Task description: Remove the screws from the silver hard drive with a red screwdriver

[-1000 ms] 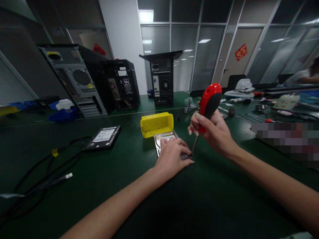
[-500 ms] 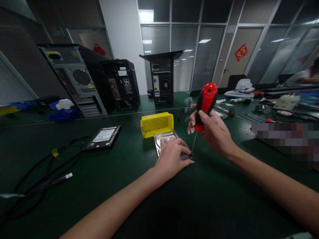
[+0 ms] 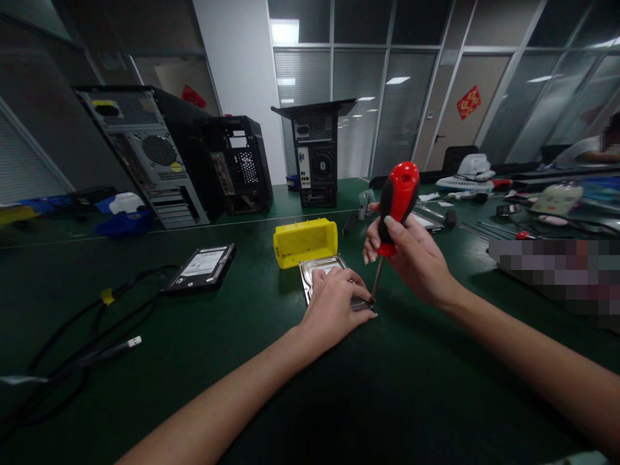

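Observation:
On the green table lies a silver hard drive (image 3: 307, 276), its near right part covered by my left hand (image 3: 335, 298). The fingers of that hand are bent over the drive and hold it down, with the thumb along its near right corner. My right hand (image 3: 414, 252) is wrapped round the red and black handle of a screwdriver (image 3: 399, 197). Its shaft slants down and left, and the tip meets the drive's right corner close to my left fingertips. Whatever is under the tip is too small to make out. A yellow plastic bin (image 3: 310, 227) lies just behind the drive.
A second hard drive (image 3: 201, 267) lies to the left, near black cables (image 3: 92, 323) with a USB plug. Computer cases (image 3: 317, 155) stand at the back. On the right are loose tools, a white device (image 3: 467, 177) and a blurred-out object (image 3: 557, 274). A person sits far right.
The screwdriver handle has shifted slightly left in my right hand, and its shaft stands a little more upright. My left hand and the hard drive stay in place.

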The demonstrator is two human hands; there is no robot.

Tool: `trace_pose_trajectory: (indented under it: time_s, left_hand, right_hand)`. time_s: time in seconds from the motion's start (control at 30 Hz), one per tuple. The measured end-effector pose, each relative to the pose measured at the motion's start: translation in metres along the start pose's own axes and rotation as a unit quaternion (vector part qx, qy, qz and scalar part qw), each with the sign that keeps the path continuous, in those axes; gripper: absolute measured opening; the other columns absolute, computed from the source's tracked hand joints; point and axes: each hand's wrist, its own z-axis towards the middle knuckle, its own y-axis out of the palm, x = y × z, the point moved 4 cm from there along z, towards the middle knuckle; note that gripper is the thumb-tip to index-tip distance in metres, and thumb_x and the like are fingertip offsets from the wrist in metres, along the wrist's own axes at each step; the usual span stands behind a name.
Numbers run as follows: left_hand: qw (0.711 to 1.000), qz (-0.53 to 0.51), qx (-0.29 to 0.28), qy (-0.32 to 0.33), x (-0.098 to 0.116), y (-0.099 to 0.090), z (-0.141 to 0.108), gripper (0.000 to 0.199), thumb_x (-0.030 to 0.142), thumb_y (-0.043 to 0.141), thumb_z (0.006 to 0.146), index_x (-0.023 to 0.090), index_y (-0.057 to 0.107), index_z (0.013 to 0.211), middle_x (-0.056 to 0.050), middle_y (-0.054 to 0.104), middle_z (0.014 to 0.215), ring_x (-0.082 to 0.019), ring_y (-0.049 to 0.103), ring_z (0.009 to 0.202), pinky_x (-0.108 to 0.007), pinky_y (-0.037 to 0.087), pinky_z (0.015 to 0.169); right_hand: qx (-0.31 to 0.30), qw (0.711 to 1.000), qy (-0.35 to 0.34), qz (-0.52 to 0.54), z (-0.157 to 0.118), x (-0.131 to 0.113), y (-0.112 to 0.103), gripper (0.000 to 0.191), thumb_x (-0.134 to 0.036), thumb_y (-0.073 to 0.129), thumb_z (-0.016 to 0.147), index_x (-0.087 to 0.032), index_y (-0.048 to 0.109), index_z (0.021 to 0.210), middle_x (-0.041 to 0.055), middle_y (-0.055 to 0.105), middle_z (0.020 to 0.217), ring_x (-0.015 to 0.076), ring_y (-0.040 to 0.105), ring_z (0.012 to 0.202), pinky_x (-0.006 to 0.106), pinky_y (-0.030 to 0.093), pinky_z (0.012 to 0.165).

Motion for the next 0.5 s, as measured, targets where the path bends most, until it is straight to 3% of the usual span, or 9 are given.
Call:
trace_pose_trajectory:
  time_s: [0.33,0.4,0.5]
  left_hand:
    - [1.0,0.004,-0.007,0.004,0.004,0.002,0.0,0.016,0.036,0.072,0.074,0.027,0.071,0.086,0.0,0.064,0.102,-0.024,0.052,0.101,-0.042,0.027,0.084]
    - [1.0,0.011,-0.002,0.009,0.008,-0.013,-0.002,0.02,0.038,0.072,0.073,0.028,0.071,0.09,0.0,0.063,0.106,-0.024,0.052,0.103,-0.043,0.028,0.085]
    - [0.999,0.029,0.036,-0.019,0.006,-0.065,-0.016,0.029,0.047,0.069,0.073,0.032,0.069,0.097,0.0,0.062,0.109,-0.025,0.052,0.104,-0.045,0.031,0.087]
  right_hand:
    - [0.046,0.997,0.009,-0.058,0.001,0.004,-0.003,0.028,-0.03,0.061,0.082,-0.025,0.051,0.108,-0.0027,0.05,0.071,0.0116,0.05,0.064,0.027,0.046,0.061]
    - [0.069,0.997,0.003,-0.043,0.006,-0.008,-0.011,0.023,-0.03,0.058,0.083,-0.025,0.052,0.104,-0.0016,0.049,0.071,0.0121,0.05,0.064,0.027,0.046,0.061]
    - [0.181,0.983,-0.025,-0.025,0.017,-0.038,-0.043,0.018,-0.04,0.046,0.088,-0.029,0.049,0.102,-0.002,0.042,0.07,0.0108,0.044,0.057,0.024,0.044,0.054]
